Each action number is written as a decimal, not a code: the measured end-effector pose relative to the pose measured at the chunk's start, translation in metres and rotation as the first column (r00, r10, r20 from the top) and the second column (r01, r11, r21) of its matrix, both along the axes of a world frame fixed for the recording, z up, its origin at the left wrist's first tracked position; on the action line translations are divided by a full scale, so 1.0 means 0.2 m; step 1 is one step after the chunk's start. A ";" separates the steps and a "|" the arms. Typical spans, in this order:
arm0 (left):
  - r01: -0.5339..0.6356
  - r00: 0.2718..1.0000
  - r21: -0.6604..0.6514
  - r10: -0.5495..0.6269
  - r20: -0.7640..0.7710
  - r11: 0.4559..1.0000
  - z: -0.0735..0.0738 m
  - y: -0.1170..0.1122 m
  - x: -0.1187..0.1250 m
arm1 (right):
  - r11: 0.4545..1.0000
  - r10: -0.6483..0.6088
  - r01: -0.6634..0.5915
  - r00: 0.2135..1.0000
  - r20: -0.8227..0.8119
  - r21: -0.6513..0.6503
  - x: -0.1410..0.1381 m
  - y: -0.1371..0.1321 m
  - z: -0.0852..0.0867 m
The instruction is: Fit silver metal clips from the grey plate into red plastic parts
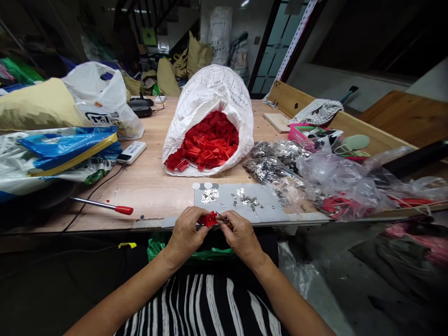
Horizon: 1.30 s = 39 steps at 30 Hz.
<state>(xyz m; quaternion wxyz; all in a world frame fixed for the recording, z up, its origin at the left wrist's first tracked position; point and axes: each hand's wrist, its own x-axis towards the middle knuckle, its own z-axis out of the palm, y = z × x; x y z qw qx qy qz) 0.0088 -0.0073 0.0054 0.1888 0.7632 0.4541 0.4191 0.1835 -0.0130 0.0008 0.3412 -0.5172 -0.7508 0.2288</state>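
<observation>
Sack [210, 93] of white woven plastic lies on its side on the wooden table [154, 182], mouth toward the person, packed with red plastic parts [206, 142], and that's our landmark. Straight in front of the sack's mouth, at the near table edge, both hands are together. The left hand [185, 233] has its fingers closed narrowly round one small red piece [209, 218], pinching it by its left side. The right hand [240, 235] pinches a thin metal sliver [221, 216], tip touching the red piece's right side; it's too small to say whether it's a pin or a tool. Between the sack and the hands lies a grey sheet [241, 200] scattered with shiny metal bits [210, 196]. Right of the sack sit clear bags [280, 163] of more metal. Left of the sack and nearer the person, a red-handled screwdriver [105, 206] lies untouched, well apart from the hands. My read: this is the fitting step, metal going into the red piece, and it's only at the point of contact, not seated. The next move calls for a steady left pinch so the piece can't twist. It also needs a straight, fine push from the right fingertips, lined up with the opening; a slip could drop the sliver off the table edge into the lap.
</observation>
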 end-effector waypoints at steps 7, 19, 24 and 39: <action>0.008 1.000 0.022 -0.008 -0.004 1.000 -0.01 -0.02 0.01 | 1.000 0.017 -0.018 1.000 -0.013 -0.010 0.00 -0.01 0.00; -0.049 0.994 -0.012 0.050 0.098 0.999 -0.04 -0.05 0.01 | 0.968 -0.018 -0.061 0.949 -0.313 -0.243 0.04 -0.01 -0.04; -0.039 0.994 -0.030 0.042 0.099 0.999 -0.03 -0.05 0.01 | 0.960 -0.092 -0.013 0.930 -0.355 -0.280 0.04 0.00 -0.05; -0.041 0.987 -0.086 0.054 0.150 0.995 -0.04 -0.05 0.02 | 0.931 -0.106 -0.059 0.900 -0.423 -0.359 0.04 0.00 -0.06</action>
